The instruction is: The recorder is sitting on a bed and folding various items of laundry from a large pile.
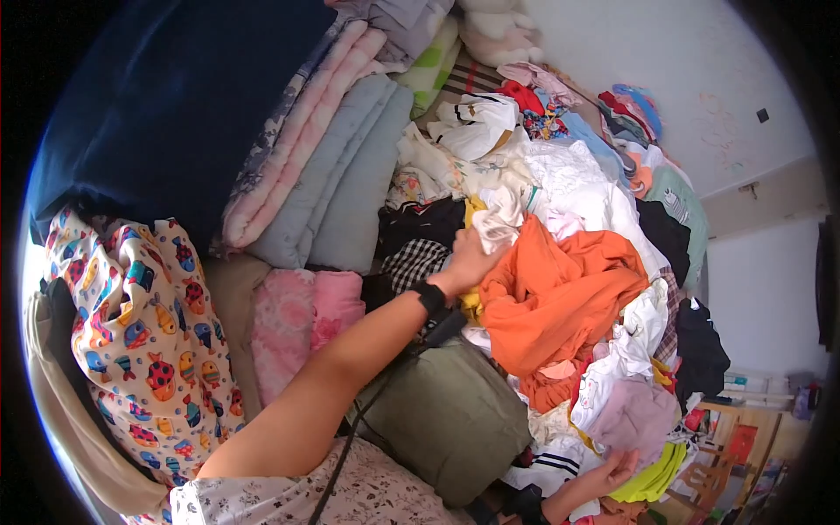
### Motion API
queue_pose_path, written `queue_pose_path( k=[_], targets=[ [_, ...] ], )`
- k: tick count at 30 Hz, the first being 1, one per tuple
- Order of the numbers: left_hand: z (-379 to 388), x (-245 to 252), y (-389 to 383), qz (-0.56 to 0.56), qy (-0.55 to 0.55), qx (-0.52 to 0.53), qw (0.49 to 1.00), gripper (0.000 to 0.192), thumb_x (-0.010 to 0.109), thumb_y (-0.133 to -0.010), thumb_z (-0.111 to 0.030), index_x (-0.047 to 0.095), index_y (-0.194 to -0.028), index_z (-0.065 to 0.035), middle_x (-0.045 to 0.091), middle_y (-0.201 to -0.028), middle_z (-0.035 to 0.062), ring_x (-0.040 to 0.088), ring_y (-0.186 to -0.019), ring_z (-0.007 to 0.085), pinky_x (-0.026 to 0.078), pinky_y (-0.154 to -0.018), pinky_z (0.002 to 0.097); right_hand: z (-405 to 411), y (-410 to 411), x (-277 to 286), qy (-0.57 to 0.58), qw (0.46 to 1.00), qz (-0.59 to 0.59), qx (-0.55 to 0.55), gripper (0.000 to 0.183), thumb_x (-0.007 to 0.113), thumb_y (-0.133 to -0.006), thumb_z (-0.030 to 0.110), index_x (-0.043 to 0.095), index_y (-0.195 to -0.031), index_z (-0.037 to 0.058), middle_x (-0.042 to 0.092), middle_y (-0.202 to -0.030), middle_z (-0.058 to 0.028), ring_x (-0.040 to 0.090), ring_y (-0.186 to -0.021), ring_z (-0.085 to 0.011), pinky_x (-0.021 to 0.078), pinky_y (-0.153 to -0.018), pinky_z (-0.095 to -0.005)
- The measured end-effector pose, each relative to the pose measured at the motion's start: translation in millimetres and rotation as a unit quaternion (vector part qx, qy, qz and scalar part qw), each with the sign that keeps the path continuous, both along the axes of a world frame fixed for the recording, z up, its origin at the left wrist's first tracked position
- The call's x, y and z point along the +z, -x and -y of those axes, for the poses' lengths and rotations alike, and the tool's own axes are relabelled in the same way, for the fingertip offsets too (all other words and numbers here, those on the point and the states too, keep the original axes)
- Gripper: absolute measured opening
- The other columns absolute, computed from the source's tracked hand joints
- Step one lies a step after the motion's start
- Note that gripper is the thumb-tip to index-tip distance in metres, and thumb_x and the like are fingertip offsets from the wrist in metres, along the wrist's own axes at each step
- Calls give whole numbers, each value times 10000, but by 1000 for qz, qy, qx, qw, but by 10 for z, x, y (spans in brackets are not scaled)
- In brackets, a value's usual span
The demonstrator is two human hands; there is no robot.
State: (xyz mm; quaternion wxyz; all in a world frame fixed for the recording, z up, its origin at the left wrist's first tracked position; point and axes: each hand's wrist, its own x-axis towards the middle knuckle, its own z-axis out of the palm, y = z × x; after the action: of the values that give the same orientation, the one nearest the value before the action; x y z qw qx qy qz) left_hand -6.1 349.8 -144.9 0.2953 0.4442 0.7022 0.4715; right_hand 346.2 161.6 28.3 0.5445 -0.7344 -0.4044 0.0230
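My left hand (469,262), with a black band at its wrist, reaches into a wide heap of clothes. Its fingers close on a cream satiny cloth (502,220). Against its right side lies a large bunched orange garment (564,289). Yellow fabric (471,306) shows under the wrist, and a black-and-white checked cloth (413,262) lies to its left. My right hand (607,476) is at the lower right edge of the heap, touching a mauve garment (633,420) above a lime-yellow one (650,476). Whether its fingers grip the fabric is unclear.
Folded pale blue (354,177) and pink quilts (295,144) stand at upper left. Pink rolled bedding (308,328) and a fish-print cloth (157,354) lie left. An olive fabric bundle (446,407) sits before me, with a black cord (357,413) beside it.
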Motion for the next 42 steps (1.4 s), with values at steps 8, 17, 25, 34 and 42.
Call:
queue_pose_path(
  k=[8,17,25,34,42],
  targets=[
    [543,-485,1170,-83,38,-6,996,489,608,-921,-420,690,-1114,21,677,-1066,248,632,-1050,413,496,-948,456,193,-185,32,2,999,12,-36,339,540,-1014,98,543,-1331,-23,568,-1338,-143,530,-1234,-234,388,-1086,-352],
    [680,-804,1026,-109,168,-148,968,537,728,-799,-379,664,-1127,42,662,-1143,273,652,-992,443,533,-853,459,171,-113,-20,16,1000,9,13,355,551,-1015,131,541,-1323,-44,555,-1356,-142,518,-1249,-237,378,-1090,-345],
    [460,-17,737,445,149,-9,883,474,668,-929,-248,581,-1264,77,665,-1217,132,666,-1014,201,535,-836,354,304,-169,157,-16,1000,6,-1,322,572,-1009,123,586,-1279,-51,592,-1316,-133,547,-1206,-211,412,-1061,-332],
    [166,106,906,196,76,-94,973,389,620,-923,-147,595,-1273,19,663,-1212,90,620,-1046,172,486,-912,314,286,-201,52,-4,1000,5,-20,308,573,-1013,127,592,-1270,-42,600,-1282,-124,557,-1180,-208,414,-1048,-327],
    [516,-745,931,31,166,26,985,808,709,-808,-368,381,-1455,-11,499,-1397,283,480,-1315,419,394,-1100,444,242,-108,3,5,1000,-1,7,255,537,-1019,87,578,-1243,-29,599,-1254,-113,554,-1156,-198,403,-1038,-317]
  ],
)
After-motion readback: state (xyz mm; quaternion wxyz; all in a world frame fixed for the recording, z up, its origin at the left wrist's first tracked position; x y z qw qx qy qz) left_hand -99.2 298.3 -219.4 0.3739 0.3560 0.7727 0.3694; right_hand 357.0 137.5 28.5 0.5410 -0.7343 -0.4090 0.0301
